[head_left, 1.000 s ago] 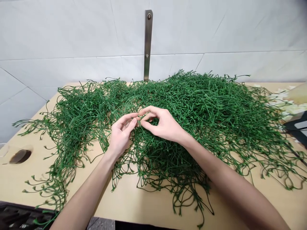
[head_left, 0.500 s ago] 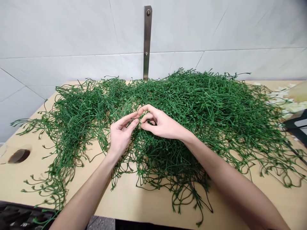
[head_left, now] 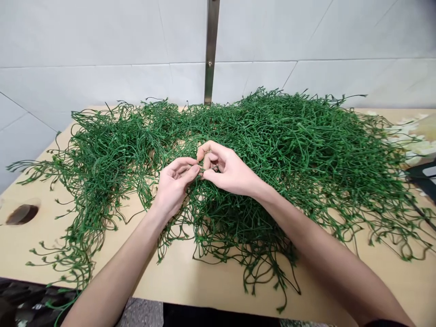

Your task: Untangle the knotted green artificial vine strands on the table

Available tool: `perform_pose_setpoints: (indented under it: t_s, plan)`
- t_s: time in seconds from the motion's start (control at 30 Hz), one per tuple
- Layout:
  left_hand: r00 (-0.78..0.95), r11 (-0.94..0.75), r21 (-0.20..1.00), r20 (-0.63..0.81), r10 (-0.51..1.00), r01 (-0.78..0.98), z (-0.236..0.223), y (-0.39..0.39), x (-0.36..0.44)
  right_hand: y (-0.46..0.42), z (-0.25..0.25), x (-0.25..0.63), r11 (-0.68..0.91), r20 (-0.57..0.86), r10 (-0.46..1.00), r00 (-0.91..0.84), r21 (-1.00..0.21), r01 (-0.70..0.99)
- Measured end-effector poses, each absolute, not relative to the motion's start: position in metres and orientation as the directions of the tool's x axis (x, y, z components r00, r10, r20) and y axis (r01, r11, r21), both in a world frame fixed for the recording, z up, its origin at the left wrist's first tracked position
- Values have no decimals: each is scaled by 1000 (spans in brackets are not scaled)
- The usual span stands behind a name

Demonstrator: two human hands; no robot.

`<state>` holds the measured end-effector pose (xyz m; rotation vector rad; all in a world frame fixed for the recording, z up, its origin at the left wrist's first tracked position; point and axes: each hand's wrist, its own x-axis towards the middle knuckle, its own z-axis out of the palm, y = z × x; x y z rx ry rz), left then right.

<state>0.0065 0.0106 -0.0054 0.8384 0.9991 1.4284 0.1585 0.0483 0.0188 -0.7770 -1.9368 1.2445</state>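
A workroom is suggested, though a home cannot be ruled out: green stems (head_left: 299, 136) are heaped on a table (head_left: 190, 272) against the far tiled wall (head_left: 102, 32).

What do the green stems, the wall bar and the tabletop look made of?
Green stems: probably soft plastic, slightly glossy; even green, repeated similar tips.
Wall bar: likely metal, satin; grey sheen, bolt head.
Tabletop: wood or wood-look laminate, smooth; even pale tan, no clear grain, so can't tell which.
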Motion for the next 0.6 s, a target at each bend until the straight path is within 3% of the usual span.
perform_pose_setpoints:
  t_s: [0.17, 0.6]
  plan:
    - [-35, 110, 849, -149, 988, -517, -4, 12, 9, 49, 20, 162, 425, 294, 714, -635, -903, 60]
    - [-24, 131, 809, -176, 984, -574, -9, 15, 6, 54, 18, 166, 472, 318, 678, -663, -880, 60]
